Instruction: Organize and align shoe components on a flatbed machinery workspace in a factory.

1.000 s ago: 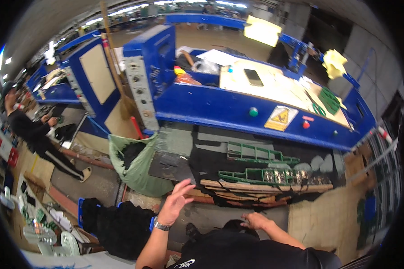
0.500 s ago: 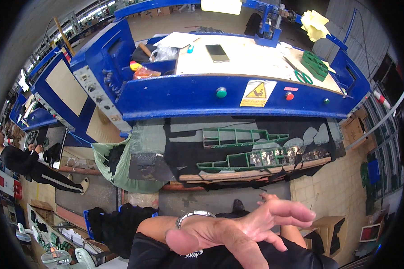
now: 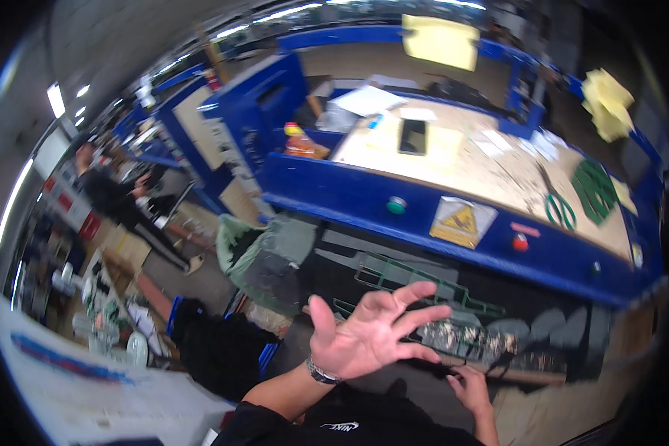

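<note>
Blue machine [image 3: 334,181] up front, I've got the left hand [image 3: 375,334] empty, fingers spread, overlapping my view of the green frames [image 3: 468,299] on the low surface [image 3: 334,267], can't tell the blurry right hand's [image 3: 470,386] grip, so a blind swipe could knock one askew.

Swung left hand [image 3: 366,336] up and outward, fanned wider; brought right hand [image 3: 472,388] out from behind it.

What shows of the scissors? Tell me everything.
The scissors have green looped handles, plastic-looking, and dark blades that seem closed, though blurred. They lie on the pale board, handles toward the blue beam, blades pointing away and slightly left. A green piece lies right of them. Neither the left hand nor the right hand touches them.
</note>
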A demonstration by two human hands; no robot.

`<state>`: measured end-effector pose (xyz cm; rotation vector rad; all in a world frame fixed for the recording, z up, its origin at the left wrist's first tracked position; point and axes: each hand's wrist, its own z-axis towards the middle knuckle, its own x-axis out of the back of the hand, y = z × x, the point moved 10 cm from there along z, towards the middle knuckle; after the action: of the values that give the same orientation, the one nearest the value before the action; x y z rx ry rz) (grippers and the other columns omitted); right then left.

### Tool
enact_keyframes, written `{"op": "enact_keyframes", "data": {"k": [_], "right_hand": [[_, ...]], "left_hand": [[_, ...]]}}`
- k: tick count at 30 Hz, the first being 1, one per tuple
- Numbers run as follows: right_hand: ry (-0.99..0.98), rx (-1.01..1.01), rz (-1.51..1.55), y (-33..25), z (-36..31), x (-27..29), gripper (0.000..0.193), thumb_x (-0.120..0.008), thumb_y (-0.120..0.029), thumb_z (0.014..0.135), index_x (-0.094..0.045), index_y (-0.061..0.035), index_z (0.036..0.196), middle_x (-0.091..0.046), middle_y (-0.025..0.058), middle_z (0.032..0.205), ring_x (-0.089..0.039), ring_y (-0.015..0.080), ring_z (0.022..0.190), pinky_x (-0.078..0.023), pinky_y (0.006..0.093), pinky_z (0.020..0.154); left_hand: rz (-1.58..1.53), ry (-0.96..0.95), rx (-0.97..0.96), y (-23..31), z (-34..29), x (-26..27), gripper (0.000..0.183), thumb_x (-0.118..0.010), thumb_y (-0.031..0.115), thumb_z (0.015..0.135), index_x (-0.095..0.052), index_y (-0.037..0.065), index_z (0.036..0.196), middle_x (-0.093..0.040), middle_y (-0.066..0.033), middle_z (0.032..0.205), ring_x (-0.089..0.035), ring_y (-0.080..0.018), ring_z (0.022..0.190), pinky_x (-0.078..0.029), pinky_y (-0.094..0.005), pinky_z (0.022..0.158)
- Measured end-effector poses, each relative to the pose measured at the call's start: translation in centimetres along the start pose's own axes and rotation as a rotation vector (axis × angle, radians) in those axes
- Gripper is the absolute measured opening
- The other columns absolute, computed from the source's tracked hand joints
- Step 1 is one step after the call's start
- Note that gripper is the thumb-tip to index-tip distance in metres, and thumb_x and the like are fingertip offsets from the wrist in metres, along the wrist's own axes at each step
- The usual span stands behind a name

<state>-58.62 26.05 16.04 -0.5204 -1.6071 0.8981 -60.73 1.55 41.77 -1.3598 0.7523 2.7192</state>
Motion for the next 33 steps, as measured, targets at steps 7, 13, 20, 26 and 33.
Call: {"op": "enact_keyframes", "data": {"k": [7,13,20,26,33], "right_hand": [[0.167,0.266,-0.305,-6.8,6.5,11.2,0.014,-0.067,-0.013,0.092,-0.068,0.0000,0.098,-0.066,0.0179,0.094,-0.064,0.0360,0.079,-0.053,0.0407,0.074],[0.370,0.751,-0.868,-11.8,15.9,17.8,0.022,-0.068,-0.015,0.091,-0.069,-0.0022,0.108,-0.068,0.0174,0.100,-0.065,0.0330,0.090,-0.053,0.0406,0.077],[0.810,0.408,-0.529,-14.0,27.0,25.6,0.009,-0.064,-0.014,0.090,-0.069,-0.0073,0.093,-0.064,0.0125,0.086,-0.060,0.0323,0.082,-0.047,0.0473,0.072],[0.619,0.349,-0.531,-9.9,36.1,25.0,0.034,-0.064,-0.029,0.096,-0.069,0.0027,0.109,-0.070,0.0201,0.097,-0.067,0.0304,0.090,-0.050,0.0364,0.079],[0.617,0.179,-0.647,-10.1,35.6,24.2,0.051,-0.056,-0.045,0.099,-0.066,0.0000,0.121,-0.072,0.0174,0.109,-0.067,0.0252,0.098,-0.049,0.0337,0.087]], "left_hand": [[0.236,0.702,-0.547,15.6,-12.7,13.0,0.037,-0.045,0.049,0.102,-0.058,0.015,0.108,-0.059,-0.0099,0.118,-0.052,-0.0312,0.121,-0.045,-0.0493,0.096],[0.649,1.185,-0.850,26.0,-26.1,15.9,0.036,-0.058,0.032,0.100,-0.048,0.011,0.072,-0.049,-0.0019,0.067,-0.059,-0.0207,0.075,-0.047,-0.0364,0.072],[0.871,1.675,-0.059,15.4,-41.6,30.5,0.042,-0.062,0.039,0.097,-0.060,0.006,0.072,-0.065,-0.0060,0.069,-0.061,-0.0129,0.063,-0.046,-0.0269,0.060],[1.335,1.510,0.975,-3.0,-56.4,34.1,0.042,-0.062,0.048,0.090,-0.074,0.008,0.098,-0.074,-0.0114,0.091,-0.070,-0.0269,0.088,-0.052,-0.0406,0.086],[0.804,1.904,0.791,-11.4,-61.8,27.0,0.040,-0.063,0.037,0.094,-0.069,0.004,0.115,-0.072,-0.0148,0.110,-0.068,-0.0261,0.105,-0.051,-0.0391,0.091]]}}
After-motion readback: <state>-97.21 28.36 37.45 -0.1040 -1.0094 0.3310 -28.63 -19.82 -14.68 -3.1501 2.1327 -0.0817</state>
